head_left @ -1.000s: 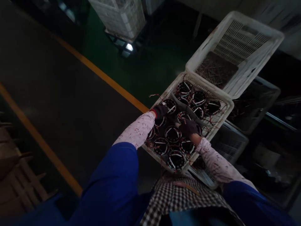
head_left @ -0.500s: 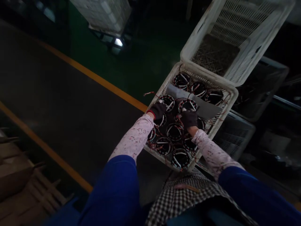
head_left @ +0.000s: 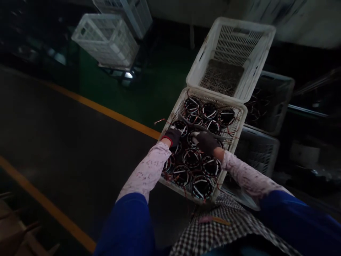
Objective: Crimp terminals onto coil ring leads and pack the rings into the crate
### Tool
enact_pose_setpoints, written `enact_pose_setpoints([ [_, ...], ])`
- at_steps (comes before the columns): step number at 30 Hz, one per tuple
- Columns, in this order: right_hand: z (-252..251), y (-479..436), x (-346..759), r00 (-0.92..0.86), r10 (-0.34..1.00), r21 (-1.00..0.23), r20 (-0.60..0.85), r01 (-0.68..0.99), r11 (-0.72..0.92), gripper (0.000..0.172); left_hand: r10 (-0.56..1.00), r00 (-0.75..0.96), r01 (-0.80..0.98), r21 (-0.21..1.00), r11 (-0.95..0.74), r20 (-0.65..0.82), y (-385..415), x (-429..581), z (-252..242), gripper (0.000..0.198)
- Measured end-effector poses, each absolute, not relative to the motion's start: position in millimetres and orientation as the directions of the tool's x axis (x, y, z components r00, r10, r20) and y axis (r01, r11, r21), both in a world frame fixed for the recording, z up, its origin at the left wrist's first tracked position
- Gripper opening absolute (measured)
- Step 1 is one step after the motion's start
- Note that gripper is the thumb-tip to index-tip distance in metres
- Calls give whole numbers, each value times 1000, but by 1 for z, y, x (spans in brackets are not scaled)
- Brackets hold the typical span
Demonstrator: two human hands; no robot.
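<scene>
Both my hands wear dark gloves with pale fingertips and reach into a white plastic crate [head_left: 241, 122] holding several wire-wound rings, which look like motor stators with loose leads. My left hand [head_left: 172, 136] is closed on the near edge of one wound ring [head_left: 180, 127] by the crate's left wall. My right hand [head_left: 206, 141] is at the middle, fingers curled leftward over another ring [head_left: 191, 140]; what they grip is hidden. A thin grey sheet [head_left: 198, 126] stands nearly edge-on across the crate, just beyond my hands. Further rings [head_left: 209, 111] lie beyond it.
An empty white crate [head_left: 195, 76] stands tilted against the far end. Dark grey crates [head_left: 283, 103] sit at the right, one holding wound parts. More white crates [head_left: 121, 46] rest on a trolley across the green floor. A yellow line [head_left: 114, 114] runs along the floor at left.
The grey sheet lay nearly flat across the crate and has tipped up edge-on, uncovering rings beyond it. My right hand's fingers now point more to the left. The view has shifted.
</scene>
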State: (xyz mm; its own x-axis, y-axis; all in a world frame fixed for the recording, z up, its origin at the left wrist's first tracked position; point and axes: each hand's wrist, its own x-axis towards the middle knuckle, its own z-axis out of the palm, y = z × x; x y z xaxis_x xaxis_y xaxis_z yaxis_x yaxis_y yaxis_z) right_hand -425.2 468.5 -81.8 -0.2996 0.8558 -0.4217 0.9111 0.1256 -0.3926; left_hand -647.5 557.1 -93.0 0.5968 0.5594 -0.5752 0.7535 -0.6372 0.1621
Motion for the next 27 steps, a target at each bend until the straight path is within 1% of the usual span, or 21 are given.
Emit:
enact_pose_setpoints([
  [2,-90,473,-398,-383,883,-408,-270,877,255,47,675,529,816,92,-570,-514,551,-643,-83,50],
  [3,-98,474,-384,-431,869,-398,-243,861,315,48,737,496,846,66,-529,-459,547,-637,-80,49],
  [4,-107,474,-371,-469,844,-383,-259,852,356,49,780,474,866,58,-496,-408,543,-629,-78,50],
  [6,-130,475,-354,-477,820,-351,-317,862,366,49,800,477,871,77,-484,-363,537,-608,-79,57],
  [8,-150,473,-349,-426,841,-337,-332,887,316,50,762,513,849,101,-519,-394,533,-587,-85,61],
  [11,-165,466,-355,-388,875,-348,-289,894,281,52,778,494,861,96,-499,-387,528,-572,-89,60],
  [14,-161,452,-363,-389,882,-344,-266,893,290,51,801,473,878,125,-461,-367,518,-577,-80,57],
  [17,-153,438,-367,-367,892,-339,-265,901,270,48,797,468,882,148,-448,-382,502,-587,-69,55],
  [21,-146,429,-379,-372,882,-368,-289,894,257,44,804,444,893,120,-434,-395,489,-586,-65,57],
  [22,-144,430,-386,-375,877,-382,-300,890,250,43,800,435,895,107,-432,-412,489,-587,-66,58],
  [24,-138,433,-405,-361,873,-408,-329,888,214,40,759,424,889,67,-453,-494,491,-595,-65,53],
  [25,-134,436,-416,-307,891,-408,-335,900,157,37,726,424,876,41,-481,-542,494,-603,-63,50],
  [26,-129,438,-425,-208,921,-392,-330,917,67,35,691,426,856,13,-517,-583,498,-613,-60,47],
  [27,-123,440,-431,-71,948,-362,-310,931,-48,34,648,451,819,-4,-574,-614,504,-624,-57,43],
])
